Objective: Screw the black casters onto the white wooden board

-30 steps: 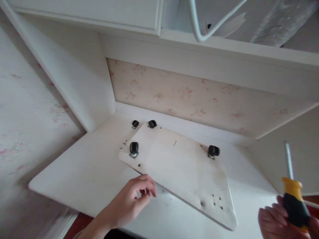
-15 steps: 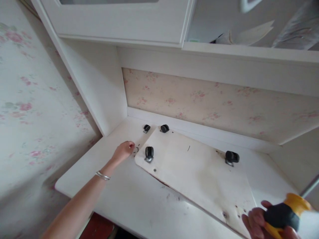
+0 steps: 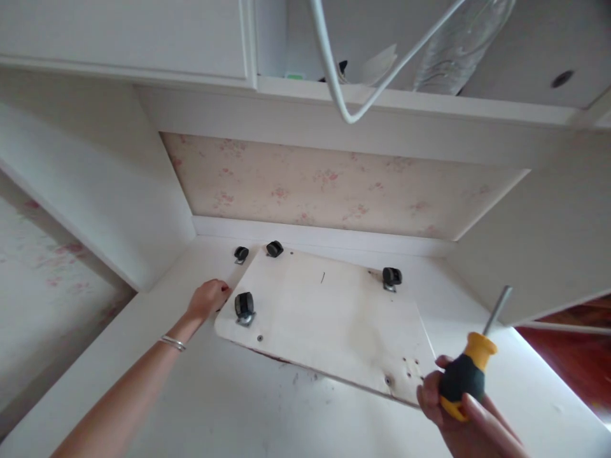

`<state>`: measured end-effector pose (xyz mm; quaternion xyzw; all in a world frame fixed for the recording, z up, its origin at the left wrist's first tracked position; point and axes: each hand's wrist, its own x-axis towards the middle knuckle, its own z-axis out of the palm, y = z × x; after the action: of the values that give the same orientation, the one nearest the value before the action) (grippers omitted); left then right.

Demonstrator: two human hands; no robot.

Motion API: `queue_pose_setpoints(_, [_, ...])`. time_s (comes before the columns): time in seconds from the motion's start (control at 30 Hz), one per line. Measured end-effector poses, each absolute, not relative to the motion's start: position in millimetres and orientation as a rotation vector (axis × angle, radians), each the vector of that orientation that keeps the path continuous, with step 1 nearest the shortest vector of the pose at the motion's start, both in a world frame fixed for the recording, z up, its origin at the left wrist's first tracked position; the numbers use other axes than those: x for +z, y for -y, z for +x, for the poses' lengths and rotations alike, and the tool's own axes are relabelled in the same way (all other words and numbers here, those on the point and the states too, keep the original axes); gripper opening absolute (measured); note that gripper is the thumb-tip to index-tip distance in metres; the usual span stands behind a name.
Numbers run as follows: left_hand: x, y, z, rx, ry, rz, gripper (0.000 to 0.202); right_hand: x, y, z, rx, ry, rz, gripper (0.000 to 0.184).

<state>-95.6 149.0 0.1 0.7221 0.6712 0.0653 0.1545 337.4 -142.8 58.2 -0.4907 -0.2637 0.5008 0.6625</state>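
My right hand [image 3: 458,401] is wrapped round the yellow and black handle of a screwdriver [image 3: 465,375], its metal shaft pointing up and away. Beside it lies a white board [image 3: 329,324] with three black casters on it: far left [image 3: 274,249], near left [image 3: 244,308] and far right [image 3: 392,278]. Small screw holes [image 3: 410,367] mark the near right corner. At the board's left edge, my left hand [image 3: 209,299] rests with fingers curled together over small dark screws [image 3: 219,310]. What its fingertips hold is hidden. Another caster [image 3: 241,254] lies loose behind that hand.
The board lies on a white desk [image 3: 229,394] below a cabinet [image 3: 124,44]. A white cable [image 3: 351,117] hangs from above in front of a shelf with a clear plastic package [image 3: 458,48]. Side panels [image 3: 90,172] stand left and right.
My view has swung to the right. The screwdriver has come further into view, over the desk by the board's right end. My left hand stays by the screws, now covering more of them.
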Motion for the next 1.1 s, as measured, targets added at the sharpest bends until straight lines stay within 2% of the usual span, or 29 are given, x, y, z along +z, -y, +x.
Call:
queue_pose_setpoints(0.3, [-6, -157, -98, 0.091, -1.912, 2.144, 0.034, 65, 140, 327, 1.1, 0.582, -1.115, 0.033])
queue_pose_setpoints(0.5, [-10, -161, -105, 0.204, -1.938, 2.131, 0.03, 76, 138, 322, 1.142, 0.602, -1.143, 0.035])
queue_pose_setpoints(0.73, [-15, -167, -119, 0.388, -1.967, 2.041, 0.028, 61, 132, 302, 1.244, 0.613, -1.119, 0.034])
queue_pose_setpoints(0.93, [-8, -151, -104, 0.887, -1.681, 1.244, 0.028, 48, 127, 281, 1.436, 0.686, -1.073, 0.041])
queue_pose_setpoints(1.1, [12, -137, -93, 1.258, -1.446, 0.891, 0.019, 39, 125, 269, 1.598, 0.757, -1.015, 0.031])
